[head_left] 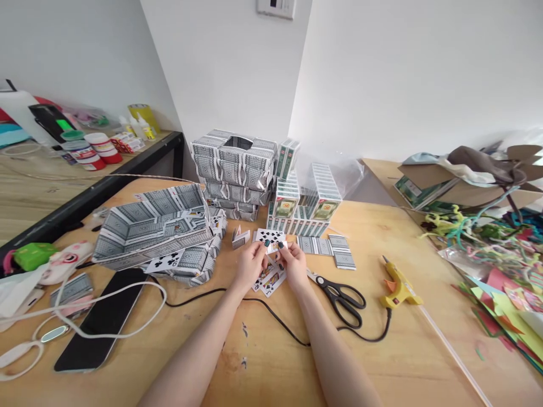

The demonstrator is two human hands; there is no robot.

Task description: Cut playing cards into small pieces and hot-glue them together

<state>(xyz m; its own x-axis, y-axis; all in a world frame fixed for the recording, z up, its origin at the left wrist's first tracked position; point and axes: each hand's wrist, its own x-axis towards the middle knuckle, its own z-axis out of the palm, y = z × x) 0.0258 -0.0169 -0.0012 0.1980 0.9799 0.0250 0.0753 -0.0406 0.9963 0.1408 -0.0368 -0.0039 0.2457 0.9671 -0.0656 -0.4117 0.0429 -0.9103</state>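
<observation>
Pale walls (pixel 229 62) rise behind the wooden surface (pixel 263 373), where the left hand (pixel 250 264) and right hand (pixel 296 265) pinch a playing card (pixel 275 247) between them, near loose cards (pixel 272 282). It should be light, springy, slick and easily creased, so opposite edges look the safest hold.

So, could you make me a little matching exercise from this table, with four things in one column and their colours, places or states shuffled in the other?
Things:
1. glue gun
2. scissors
3. phone
4. playing card

Descriptions:
A. lies flat, dark screen up, crossed by a white cable
B. held between the fingertips of the left hand and right hand
C. has a mostly yellow body
D. lies beside the right forearm, with black loop handles

Right pairs: 1-C, 2-D, 3-A, 4-B
</observation>
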